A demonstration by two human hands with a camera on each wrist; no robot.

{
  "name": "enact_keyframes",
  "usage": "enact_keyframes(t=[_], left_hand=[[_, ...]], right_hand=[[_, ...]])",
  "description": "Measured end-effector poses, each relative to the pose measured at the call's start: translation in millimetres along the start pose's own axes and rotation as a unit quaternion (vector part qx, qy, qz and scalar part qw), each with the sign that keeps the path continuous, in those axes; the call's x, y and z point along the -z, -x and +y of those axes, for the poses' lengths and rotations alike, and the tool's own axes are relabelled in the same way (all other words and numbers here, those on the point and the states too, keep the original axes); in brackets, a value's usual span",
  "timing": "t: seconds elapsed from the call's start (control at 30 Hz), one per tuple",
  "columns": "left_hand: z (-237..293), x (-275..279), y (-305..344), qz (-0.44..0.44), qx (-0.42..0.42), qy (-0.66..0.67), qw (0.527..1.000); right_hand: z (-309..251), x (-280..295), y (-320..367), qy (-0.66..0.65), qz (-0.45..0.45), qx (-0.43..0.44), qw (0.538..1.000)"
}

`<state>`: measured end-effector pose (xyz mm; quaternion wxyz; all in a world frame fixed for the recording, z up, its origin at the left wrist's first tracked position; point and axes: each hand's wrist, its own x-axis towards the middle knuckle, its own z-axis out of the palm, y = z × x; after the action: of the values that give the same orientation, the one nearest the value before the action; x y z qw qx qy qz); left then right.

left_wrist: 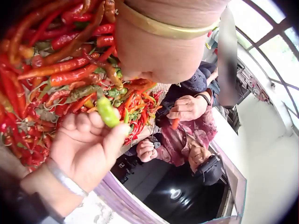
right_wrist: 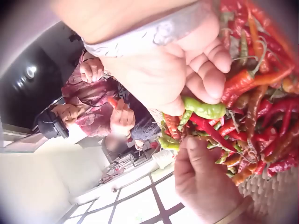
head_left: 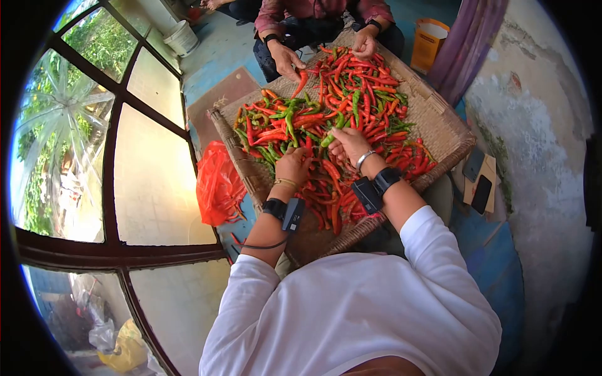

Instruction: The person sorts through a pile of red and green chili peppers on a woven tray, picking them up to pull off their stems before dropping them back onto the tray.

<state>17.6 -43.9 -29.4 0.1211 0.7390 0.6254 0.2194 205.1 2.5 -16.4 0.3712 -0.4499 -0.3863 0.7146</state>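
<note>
A heap of red and green chili peppers covers much of a woven tray. My right hand pinches a plump green chili pepper between thumb and fingers, just above the heap. To its left, my left hand is low over the peppers, fingers curled and the thumb against the index finger. A red chili lies right by those fingertips; I cannot tell whether they hold it. In the left wrist view, the green chili sticks up from the right hand's fingertips.
Across the tray sits another person, one hand holding a red chili. A red plastic bag lies left of the tray, beside the window. Phones lie to the right, near the wall. A yellow bin stands behind.
</note>
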Motion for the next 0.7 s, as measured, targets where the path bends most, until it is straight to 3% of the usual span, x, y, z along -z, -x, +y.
enact_keyframes(t=[0.03, 0.07, 0.13, 0.2, 0.3, 0.37, 0.4, 0.43, 0.47, 0.5, 0.57, 0.63, 0.67, 0.7], left_hand=[[-3, -4, 0, 0.002, 0.004, -0.036, 0.999], [-5, -8, 0, 0.001, 0.004, -0.036, 0.999], [-6, -15, -2, -0.102, 0.054, -0.024, 0.993], [-7, -21, -3, -0.099, 0.058, -0.032, 0.993], [-1, -20, -3, -0.094, 0.064, -0.042, 0.993], [1, -21, -2, -0.095, 0.066, -0.047, 0.992], [3, -23, -1, -0.086, 0.083, -0.041, 0.992], [5, -22, -2, -0.076, 0.098, -0.034, 0.992], [6, -19, -3, -0.076, 0.094, -0.036, 0.992], [10, -14, -1, -0.068, 0.069, 0.041, 0.995], [10, -16, 5, -0.060, 0.044, 0.118, 0.990], [9, -19, 10, -0.106, 0.047, 0.423, 0.899], [7, -19, 12, -0.106, 0.049, 0.422, 0.899], [19, -6, 13, -0.113, 0.087, 0.489, 0.860]], right_hand=[[-12, -3, -2, -0.126, 0.018, 0.083, 0.988], [-25, -3, -3, -0.162, 0.056, 0.119, 0.978], [-31, -3, -4, -0.196, 0.094, 0.156, 0.963], [-24, -2, -6, -0.114, 0.148, 0.135, 0.973], [6, -15, 4, 0.029, 0.063, 0.053, 0.996], [46, -14, -7, 0.311, 0.072, 0.166, 0.933], [40, -19, 3, 0.486, 0.070, 0.183, 0.852], [41, -23, 9, 0.483, 0.073, 0.184, 0.853], [42, -26, 13, 0.519, 0.056, 0.224, 0.823], [41, -27, 14, 0.554, 0.038, 0.262, 0.789], [41, -26, 13, 0.572, 0.021, 0.227, 0.788], [43, -23, 12, 0.574, -0.007, 0.234, 0.785], [44, -20, 11, 0.573, -0.008, 0.233, 0.786], [43, -17, 10, 0.560, -0.009, 0.251, 0.790]])
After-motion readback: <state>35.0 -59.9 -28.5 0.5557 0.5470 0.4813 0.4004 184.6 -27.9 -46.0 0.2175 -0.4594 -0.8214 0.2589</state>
